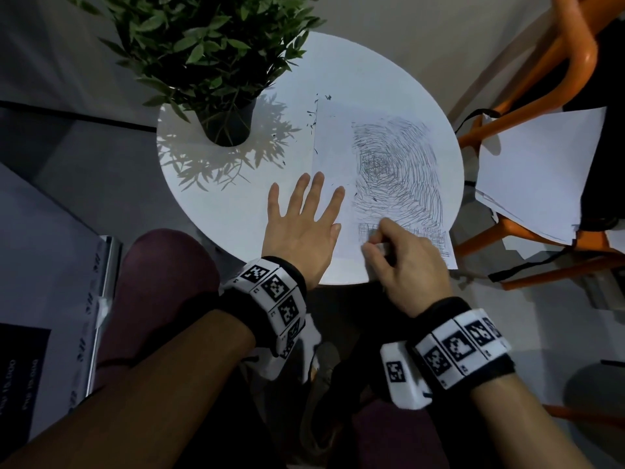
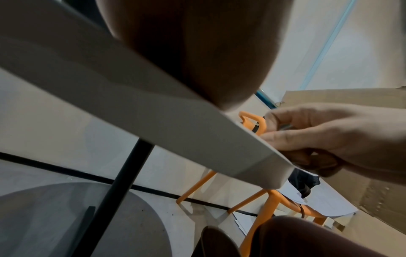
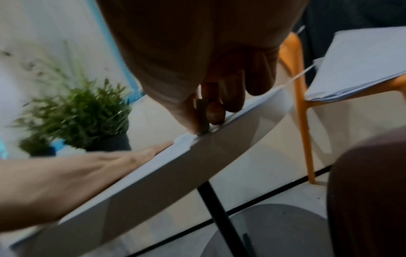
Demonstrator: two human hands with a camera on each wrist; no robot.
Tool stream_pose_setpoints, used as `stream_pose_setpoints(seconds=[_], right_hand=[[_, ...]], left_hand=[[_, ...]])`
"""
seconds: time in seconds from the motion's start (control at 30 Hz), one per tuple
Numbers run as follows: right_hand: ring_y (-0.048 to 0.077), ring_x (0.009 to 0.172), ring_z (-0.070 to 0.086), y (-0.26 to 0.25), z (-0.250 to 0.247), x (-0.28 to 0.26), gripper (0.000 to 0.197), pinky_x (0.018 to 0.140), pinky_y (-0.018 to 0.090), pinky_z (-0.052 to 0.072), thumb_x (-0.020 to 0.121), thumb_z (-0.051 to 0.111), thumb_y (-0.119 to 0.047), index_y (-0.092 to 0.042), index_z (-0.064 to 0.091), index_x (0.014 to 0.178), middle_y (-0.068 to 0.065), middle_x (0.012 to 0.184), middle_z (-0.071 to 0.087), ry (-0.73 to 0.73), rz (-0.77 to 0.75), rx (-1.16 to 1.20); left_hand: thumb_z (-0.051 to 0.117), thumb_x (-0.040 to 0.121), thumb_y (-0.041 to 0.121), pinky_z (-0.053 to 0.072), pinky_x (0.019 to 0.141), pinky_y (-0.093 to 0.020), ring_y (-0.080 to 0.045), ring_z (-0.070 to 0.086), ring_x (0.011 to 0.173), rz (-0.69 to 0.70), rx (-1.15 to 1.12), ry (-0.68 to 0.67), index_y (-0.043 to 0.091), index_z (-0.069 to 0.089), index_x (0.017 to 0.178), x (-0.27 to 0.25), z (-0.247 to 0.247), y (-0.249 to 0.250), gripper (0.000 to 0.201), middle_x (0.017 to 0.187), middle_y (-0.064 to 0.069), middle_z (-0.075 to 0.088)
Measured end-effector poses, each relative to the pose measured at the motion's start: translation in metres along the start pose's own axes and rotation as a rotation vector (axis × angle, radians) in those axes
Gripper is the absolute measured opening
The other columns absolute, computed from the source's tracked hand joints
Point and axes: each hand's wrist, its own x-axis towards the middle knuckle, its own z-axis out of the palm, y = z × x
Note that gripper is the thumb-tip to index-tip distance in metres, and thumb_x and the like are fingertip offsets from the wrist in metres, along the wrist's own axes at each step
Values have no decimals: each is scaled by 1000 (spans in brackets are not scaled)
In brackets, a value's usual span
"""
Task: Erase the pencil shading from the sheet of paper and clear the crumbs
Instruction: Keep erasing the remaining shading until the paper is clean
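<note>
A white sheet of paper (image 1: 333,170) lies flat on the right half of the round white table (image 1: 216,204), its near right corner just over the table's near right edge. Dense grey pencil shading (image 1: 399,170) covers the sheet's right part in sweeping curved strokes, darkest at a cross-hatched knot near the middle, with a tighter hatched band along the near edge. The sheet's left strip is bare. A small whitish eraser (image 1: 380,247) stands on end on the near hatched band. Dark crumbs (image 1: 313,113) lie scattered on the table along the sheet's far left edge, a few on the shading itself.
</note>
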Motion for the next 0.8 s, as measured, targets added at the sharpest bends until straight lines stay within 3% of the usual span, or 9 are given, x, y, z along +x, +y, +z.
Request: stream_pose_setpoints(seconds=[0.1, 0.3, 0.53, 0.63, 0.73, 0.8], right_hand=[[34, 86, 60, 16, -16, -3, 16, 62, 34, 34, 93, 59, -33, -25, 47, 85, -13, 72, 51, 39, 114, -84], [27, 72, 58, -22, 7, 2, 14, 64, 40, 47, 93, 58, -31, -20, 52, 87, -7, 71, 61, -15, -78, 74], [26, 76, 59, 3, -6, -6, 15, 64, 38, 47, 93, 57, -35, -23, 51, 88, -8, 75, 62, 47, 60, -27], [12, 71, 58, 6, -11, -1, 16, 64, 35, 45, 93, 61, -30, -21, 52, 82, -9, 73, 64, 44, 96, 145], [15, 72, 60, 10, -14, 6, 15, 68, 38, 49, 94, 62, -28, -21, 54, 82, -6, 74, 65, 62, 112, 333], [9, 71, 59, 6, -11, 10, 15, 66, 34, 47, 94, 61, -28, -21, 55, 83, -7, 74, 64, 51, 99, 332]], left_hand=[[4, 106, 41, -9, 119, -60, -27, -20, 152, 0, -3, -5, 28, -19, 156, 1, -1, -1, 57, 164, -8, -23], [6, 106, 40, -7, 119, -59, -27, -18, 152, 1, -1, 17, 27, -18, 156, 1, 1, 0, 57, 165, -9, -21], [5, 106, 40, -11, 119, -59, -27, -20, 152, -6, -14, 5, 27, -18, 156, 1, 0, -2, 56, 164, -9, -22], [6, 107, 39, -12, 117, -60, -28, -18, 152, -3, 3, 7, 27, -18, 156, 1, -2, -6, 56, 165, -9, -21], [8, 107, 38, -10, 118, -61, -30, -14, 153, 27, 20, 29, 27, -14, 157, 3, -4, -13, 56, 166, -9, -17], [9, 107, 38, -8, 119, -60, -29, -13, 153, 40, 6, 42, 28, -12, 158, 1, -3, -15, 55, 166, -7, -15]])
